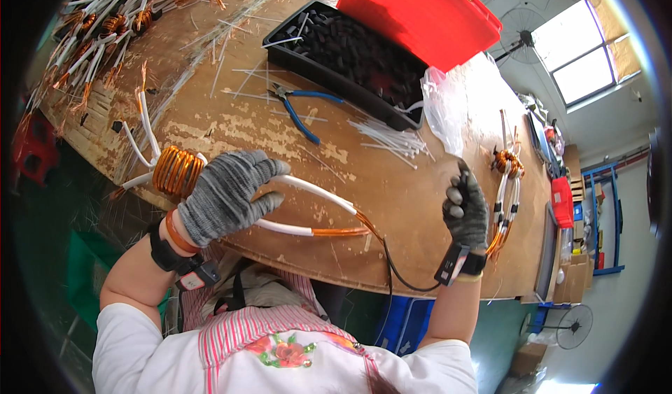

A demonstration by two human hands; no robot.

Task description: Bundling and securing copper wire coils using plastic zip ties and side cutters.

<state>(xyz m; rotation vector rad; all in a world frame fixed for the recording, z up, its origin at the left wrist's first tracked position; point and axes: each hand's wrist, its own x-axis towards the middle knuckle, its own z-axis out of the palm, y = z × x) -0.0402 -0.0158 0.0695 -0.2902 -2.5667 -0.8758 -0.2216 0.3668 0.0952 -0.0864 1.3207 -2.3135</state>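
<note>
A copper coil [176, 171] with white-sleeved leads is near the table's front left edge. My left hand [234, 191], in a grey knit glove, curls over the coil's right side, thumb apart from the fingers. Two white-sleeved leads [318, 191] run out from beneath it to the right, ending in bare copper. My right hand [465, 208], gloved in grey, is raised over the table's right part. Its fingers are bent together; what they pinch, if anything, is too small to make out. Another copper coil [507, 163] with white leads and black bands lies just beyond it.
A black bin [294, 50] full of small black pieces stands at the back, beside a red bin [420, 16] and a clear plastic bag [444, 110]. Blue-handled cutters [301, 114] and white cable ties [392, 141] lie before it. Several coils [112, 26] are heaped at far left.
</note>
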